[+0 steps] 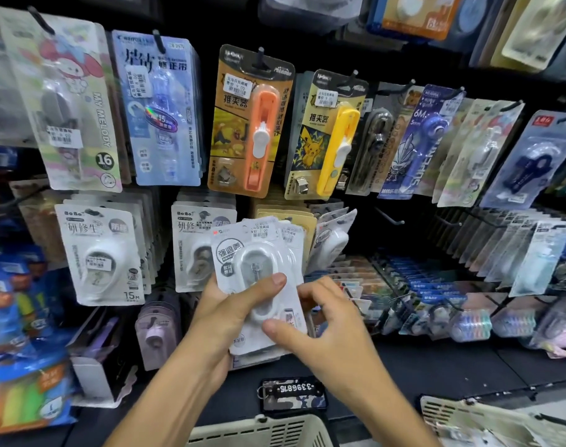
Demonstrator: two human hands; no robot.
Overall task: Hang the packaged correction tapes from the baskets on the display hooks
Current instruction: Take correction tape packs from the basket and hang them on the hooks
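Left hand (230,304) gripping a fanned stack of correction tapes (259,253), thumb across the front pack. Right hand (327,333) pinching the stack's lower right edge. Below, a cream basket (262,430).

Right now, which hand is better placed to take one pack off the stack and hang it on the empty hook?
The right hand. It pinches only the front pack's edge, and the empty hook lies on its side. The left hand has its grip around the whole stack of correction tape packs, so it should probably hold them.
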